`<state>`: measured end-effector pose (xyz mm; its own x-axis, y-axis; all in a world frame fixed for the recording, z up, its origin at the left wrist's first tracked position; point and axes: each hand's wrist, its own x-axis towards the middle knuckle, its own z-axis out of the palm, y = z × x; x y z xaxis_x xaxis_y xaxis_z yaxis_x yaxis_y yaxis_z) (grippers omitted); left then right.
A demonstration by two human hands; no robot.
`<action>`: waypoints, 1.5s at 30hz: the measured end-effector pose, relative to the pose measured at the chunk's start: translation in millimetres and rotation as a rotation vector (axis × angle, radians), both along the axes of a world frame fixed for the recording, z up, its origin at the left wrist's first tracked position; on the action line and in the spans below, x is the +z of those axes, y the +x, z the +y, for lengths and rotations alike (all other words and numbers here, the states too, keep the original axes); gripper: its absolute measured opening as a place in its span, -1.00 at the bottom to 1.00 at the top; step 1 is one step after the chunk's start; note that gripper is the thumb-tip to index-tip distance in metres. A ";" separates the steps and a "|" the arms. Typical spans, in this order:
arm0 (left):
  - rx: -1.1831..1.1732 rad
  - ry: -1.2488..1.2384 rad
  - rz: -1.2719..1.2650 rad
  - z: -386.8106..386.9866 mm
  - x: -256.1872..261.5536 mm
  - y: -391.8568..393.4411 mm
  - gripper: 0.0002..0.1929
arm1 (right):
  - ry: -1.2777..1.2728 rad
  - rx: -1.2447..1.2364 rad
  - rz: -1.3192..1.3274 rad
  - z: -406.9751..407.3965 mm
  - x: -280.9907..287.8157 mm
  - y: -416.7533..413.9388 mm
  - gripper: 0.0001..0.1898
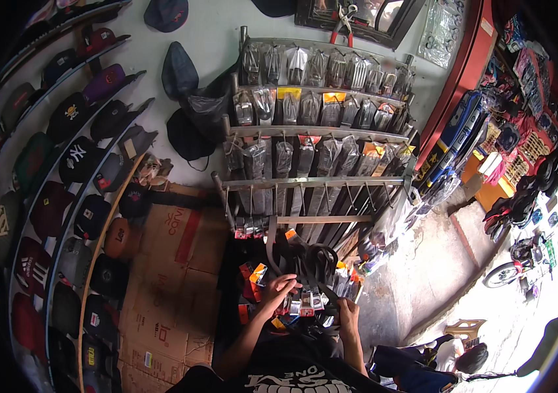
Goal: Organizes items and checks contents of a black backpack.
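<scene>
My right hand [348, 310] is closed around the end of a dark belt strap [328, 294], which runs up and left into a heap of coiled black belts [308, 259]. On the left of that heap, my left hand [281, 290] has its fingers partly bent beside the straps; whether it grips one is not clear. One lighter grey strap [271, 243] hangs down from the rack to near my left fingers. Below and between my hands lie belt buckles with small tags [307, 303]. Orange and black packaging cards [258, 275] stick out beside my left wrist.
A tiered metal rack [313, 182] of bagged belts stands ahead. Shelves of caps [77, 159] curve along the left, with cardboard boxes [175, 275] beside me. Red-handled pliers [343, 24] hang above the rack. To the right are a concrete floor [397, 285] and a seated person [448, 354].
</scene>
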<state>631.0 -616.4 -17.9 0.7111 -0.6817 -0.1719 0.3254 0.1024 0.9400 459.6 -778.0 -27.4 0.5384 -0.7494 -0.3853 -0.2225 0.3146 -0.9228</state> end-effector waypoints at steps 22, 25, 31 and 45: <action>0.286 -0.069 0.340 -19.4 -39.4 20.0 -0.54 | -0.028 0.649 -0.091 9.5 30.4 8.7 -0.76; 0.506 -0.254 0.170 -20.9 -21.3 51.4 -0.47 | -0.156 0.796 0.000 -1.9 29.3 10.4 -0.79; 0.441 -0.122 -0.144 -23.7 38.1 101.0 -0.43 | -0.300 0.668 0.010 -24.9 9.2 13.0 -0.68; 0.349 0.101 0.101 -36.8 -78.8 70.8 -0.46 | -0.241 0.551 0.122 -43.2 -32.9 40.6 -0.72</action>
<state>701.8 -653.1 -96.7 0.8739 -0.3771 -0.3068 0.3785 0.1320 0.9161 500.2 -821.2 -60.3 0.8345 -0.4468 -0.3224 -0.4011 -0.0916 -0.9114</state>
